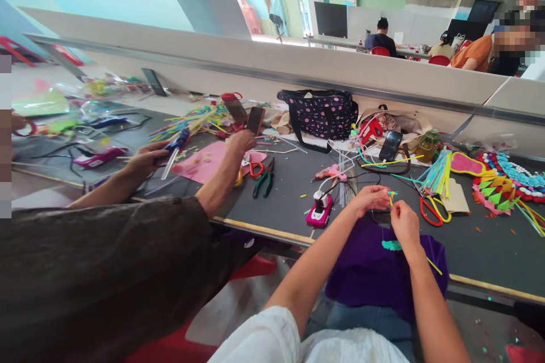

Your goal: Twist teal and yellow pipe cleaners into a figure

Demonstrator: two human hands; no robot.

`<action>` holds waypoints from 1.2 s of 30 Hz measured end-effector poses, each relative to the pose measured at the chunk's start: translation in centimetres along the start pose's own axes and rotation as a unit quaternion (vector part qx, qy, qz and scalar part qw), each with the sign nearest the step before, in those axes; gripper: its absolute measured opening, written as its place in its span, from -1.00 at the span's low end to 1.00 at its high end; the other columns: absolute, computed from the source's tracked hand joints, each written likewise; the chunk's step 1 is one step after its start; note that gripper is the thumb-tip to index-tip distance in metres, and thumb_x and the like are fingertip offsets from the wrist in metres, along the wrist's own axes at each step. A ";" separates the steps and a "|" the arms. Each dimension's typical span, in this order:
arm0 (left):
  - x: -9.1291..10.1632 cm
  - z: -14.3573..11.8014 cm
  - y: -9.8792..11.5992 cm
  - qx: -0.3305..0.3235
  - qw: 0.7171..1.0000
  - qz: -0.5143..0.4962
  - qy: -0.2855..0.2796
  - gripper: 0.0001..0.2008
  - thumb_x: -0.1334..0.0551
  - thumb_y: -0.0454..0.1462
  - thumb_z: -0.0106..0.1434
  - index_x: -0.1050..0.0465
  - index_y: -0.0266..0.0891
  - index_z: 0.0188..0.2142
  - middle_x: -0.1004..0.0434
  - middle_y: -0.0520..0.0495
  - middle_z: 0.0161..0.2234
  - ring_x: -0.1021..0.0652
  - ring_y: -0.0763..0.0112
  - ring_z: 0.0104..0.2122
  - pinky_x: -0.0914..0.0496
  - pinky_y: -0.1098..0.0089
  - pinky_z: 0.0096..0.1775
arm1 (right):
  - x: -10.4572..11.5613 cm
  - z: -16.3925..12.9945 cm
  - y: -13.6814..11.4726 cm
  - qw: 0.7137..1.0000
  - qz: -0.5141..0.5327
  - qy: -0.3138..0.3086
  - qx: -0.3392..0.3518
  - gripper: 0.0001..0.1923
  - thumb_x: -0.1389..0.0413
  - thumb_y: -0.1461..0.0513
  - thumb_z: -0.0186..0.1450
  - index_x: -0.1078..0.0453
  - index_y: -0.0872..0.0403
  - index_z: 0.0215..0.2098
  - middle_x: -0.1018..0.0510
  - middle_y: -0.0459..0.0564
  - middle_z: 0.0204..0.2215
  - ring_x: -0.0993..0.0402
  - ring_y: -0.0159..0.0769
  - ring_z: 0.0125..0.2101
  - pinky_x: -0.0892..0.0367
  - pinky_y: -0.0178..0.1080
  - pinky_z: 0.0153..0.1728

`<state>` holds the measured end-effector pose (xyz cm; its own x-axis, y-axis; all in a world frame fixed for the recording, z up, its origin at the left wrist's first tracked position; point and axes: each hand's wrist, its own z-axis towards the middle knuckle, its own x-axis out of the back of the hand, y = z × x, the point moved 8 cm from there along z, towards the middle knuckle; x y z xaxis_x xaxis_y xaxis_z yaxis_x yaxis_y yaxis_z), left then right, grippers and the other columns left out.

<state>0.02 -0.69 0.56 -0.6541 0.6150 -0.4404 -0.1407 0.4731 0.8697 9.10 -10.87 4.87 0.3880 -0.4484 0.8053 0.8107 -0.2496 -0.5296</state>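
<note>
table [374,221]: dark top running 9 to 3 o'clock, littered with craft bits.
cloth [374,266]: purple, draped over the near edge under both hands.
neighbour's hands [147,159]: at 9 o'clock, a co-worker's, one holding a glue gun [176,144].
left hand [371,198]: fingers pinched shut on the strip's top end.
right hand [404,224]: just at 4 o'clock of the left, fingers closed on the same strip.
strip [392,197]: yellow-green, between the two hands, long axis about 12 to 6 o'clock; a teal piece [390,245] hangs below.
hidden: the strip's middle sits behind the right fingers; its make is too small to tell.
</note>
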 end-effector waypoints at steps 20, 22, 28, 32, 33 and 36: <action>-2.2 -0.6 -4.6 0.048 0.987 -0.152 -0.004 -0.80 -0.18 -0.30 0.14 -0.53 -0.36 -0.29 -0.58 -0.25 -0.26 -0.56 0.31 -0.29 -0.46 0.29 -0.22 | 0.8 -0.3 1.5 0.999 0.035 0.016 -0.019 -0.73 0.11 0.15 0.34 -0.40 0.06 -0.30 -0.51 0.00 -0.39 -0.39 -0.29 -0.40 -0.08 -0.31 -0.41; -2.3 -0.7 -4.6 0.045 0.988 -0.147 -0.013 -0.77 -0.17 -0.31 0.13 -0.54 -0.37 -0.27 -0.58 -0.26 -0.25 -0.56 0.30 -0.28 -0.45 0.30 -0.22 | 0.9 -0.4 1.4 0.999 0.022 0.026 -0.009 -0.73 0.12 0.17 0.35 -0.39 0.06 -0.29 -0.49 0.00 -0.37 -0.36 -0.29 -0.38 -0.08 -0.31 -0.40; -2.3 -0.7 -4.6 0.040 0.987 -0.152 -0.027 -0.75 -0.14 -0.32 0.15 -0.54 -0.39 -0.25 -0.58 -0.26 -0.27 -0.56 0.31 -0.29 -0.46 0.32 -0.24 | 1.1 -0.6 1.0 0.998 -0.015 0.057 0.030 -0.75 0.12 0.22 0.36 -0.38 0.06 -0.32 -0.40 0.01 -0.34 -0.31 -0.25 -0.27 -0.11 -0.30 -0.30; -2.2 -0.6 -4.8 0.047 0.983 -0.176 -0.018 -0.77 -0.16 -0.28 0.18 -0.53 -0.40 -0.29 -0.58 -0.23 -0.31 -0.56 0.33 -0.33 -0.47 0.33 -0.27 | 0.9 -0.6 0.7 0.997 -0.039 0.057 0.035 -0.77 0.10 0.24 0.36 -0.37 0.06 -0.33 -0.40 0.00 -0.37 -0.30 -0.26 -0.29 -0.09 -0.29 -0.29; -2.1 -0.6 -4.9 0.047 0.984 -0.175 -0.007 -0.78 -0.19 -0.25 0.18 -0.52 -0.39 -0.30 -0.57 -0.21 -0.33 -0.56 0.35 -0.35 -0.47 0.34 -0.28 | 0.8 -0.6 0.6 0.997 -0.044 0.055 0.035 -0.78 0.09 0.24 0.36 -0.37 0.06 -0.33 -0.40 -0.01 -0.38 -0.29 -0.27 -0.30 -0.08 -0.29 -0.29; -1.5 -0.5 -5.1 0.035 0.987 -0.154 0.039 -0.81 -0.35 -0.25 0.07 -0.50 -0.36 -0.36 -0.55 -0.12 -0.43 -0.55 0.42 -0.44 -0.46 0.39 -0.32 | 0.6 -0.7 0.2 0.997 -0.055 0.043 0.040 -0.79 0.07 0.24 0.36 -0.37 0.06 -0.34 -0.40 -0.03 -0.39 -0.29 -0.30 -0.32 -0.05 -0.30 -0.33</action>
<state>1.34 -4.36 -3.05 -0.6441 0.3852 -0.6608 -0.2927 0.6740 0.6782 9.17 -11.77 5.02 0.2586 -0.4949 0.8296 0.8797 -0.2340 -0.4139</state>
